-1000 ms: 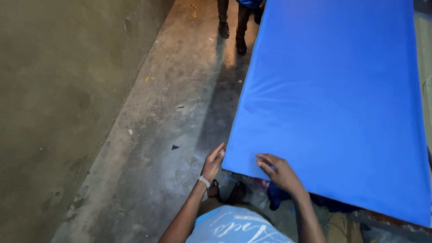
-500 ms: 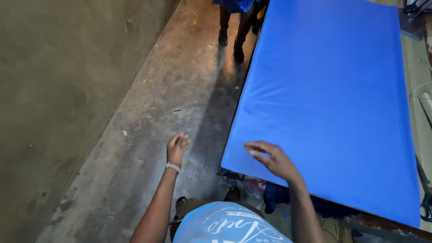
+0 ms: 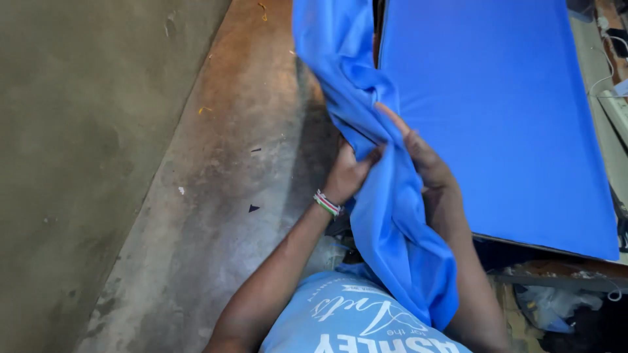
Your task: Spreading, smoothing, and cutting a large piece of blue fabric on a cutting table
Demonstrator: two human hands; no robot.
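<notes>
L hand (image 3: 348,171) is clamped on a bunched length of blue cloth (image 3: 386,216), fingers curled into the folds, a beaded wristband (image 3: 327,204) just below on the wrist. R hand (image 3: 418,151) lies flat w/ fingers together along the cloth's other side, pressing it toward the L; whether the thumb grips can't be told, the fabric hides it. The cloth runs as a gathered rope from the top edge of the frame, down between both hands, and drapes over the R forearm to the person's light blue shirt (image 3: 347,320).

Just to the R lies a flat blue sheet (image 3: 497,111) spread on a table, apart from the gathered cloth; its far end is cut off at the top. Under the table edge, clutter (image 3: 556,304) too dark to make out. Concrete floor (image 3: 163,196) to the L.

Vs 0.5 s ago: then the L hand hung free over the floor and the R rested on the sheet's near corner; no bunched cloth was in view. The feet at the table's far end are now hidden behind the raised cloth or out of frame.
</notes>
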